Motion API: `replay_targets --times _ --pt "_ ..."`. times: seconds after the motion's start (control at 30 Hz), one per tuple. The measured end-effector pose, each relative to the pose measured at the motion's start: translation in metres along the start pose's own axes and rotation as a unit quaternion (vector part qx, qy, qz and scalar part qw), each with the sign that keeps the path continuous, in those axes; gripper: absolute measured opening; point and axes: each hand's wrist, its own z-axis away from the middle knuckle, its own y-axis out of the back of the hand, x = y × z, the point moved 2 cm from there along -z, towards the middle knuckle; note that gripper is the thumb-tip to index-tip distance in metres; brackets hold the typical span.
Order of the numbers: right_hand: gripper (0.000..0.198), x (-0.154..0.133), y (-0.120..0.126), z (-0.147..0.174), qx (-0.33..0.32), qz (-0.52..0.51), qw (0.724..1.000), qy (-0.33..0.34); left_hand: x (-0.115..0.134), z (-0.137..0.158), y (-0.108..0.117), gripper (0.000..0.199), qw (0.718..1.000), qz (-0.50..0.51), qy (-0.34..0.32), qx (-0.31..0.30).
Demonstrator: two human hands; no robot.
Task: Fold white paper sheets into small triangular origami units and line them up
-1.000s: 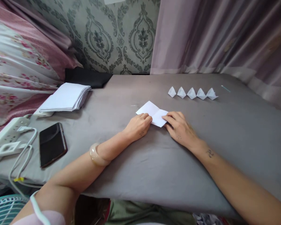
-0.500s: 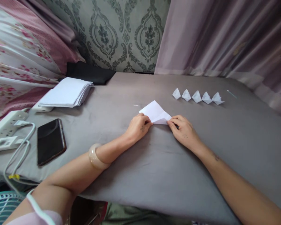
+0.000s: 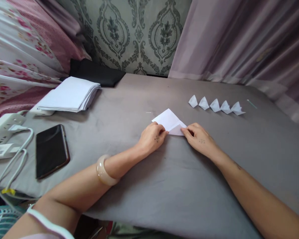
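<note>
A partly folded sheet of white paper [image 3: 167, 119] lies on the grey cloth in front of me, one corner pointing away. Its near edge carries a narrow folded flap. My left hand [image 3: 154, 135] pinches the near left part of the sheet between thumb and fingers. At the right corner, my right hand [image 3: 198, 136] grips the paper with thumb and forefinger. Part of the sheet's left side is hidden behind my left fingers. Beyond my right hand stands a row of several small folded paper shapes [image 3: 215, 105], white and pointed.
A stack of white paper [image 3: 69, 94] sits at the back left, by a black cloth [image 3: 97, 73]. Nearer are a phone [image 3: 52, 151] and a power strip [image 3: 6, 127] with cables. A cotton swab [image 3: 251, 104] lies far right. Curtains [image 3: 219, 39] hang behind.
The view has shifted slightly, so most things on the cloth sit a little further right. Both hands keep hold of the paper; the flap at its right side looks more raised.
</note>
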Motion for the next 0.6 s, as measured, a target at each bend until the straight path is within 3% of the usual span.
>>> replay_targets --times 0.27,0.6 --pt "0.032 0.0 -0.012 0.003 0.055 0.051 0.997 0.001 -0.001 -0.002 -0.003 0.021 1.0 -0.003 0.008 0.004" --pt "0.03 0.0 -0.012 0.003 0.05 0.041 0.998 -0.014 0.002 -0.003 -0.003 0.018 0.999 -0.036 0.011 -0.008"
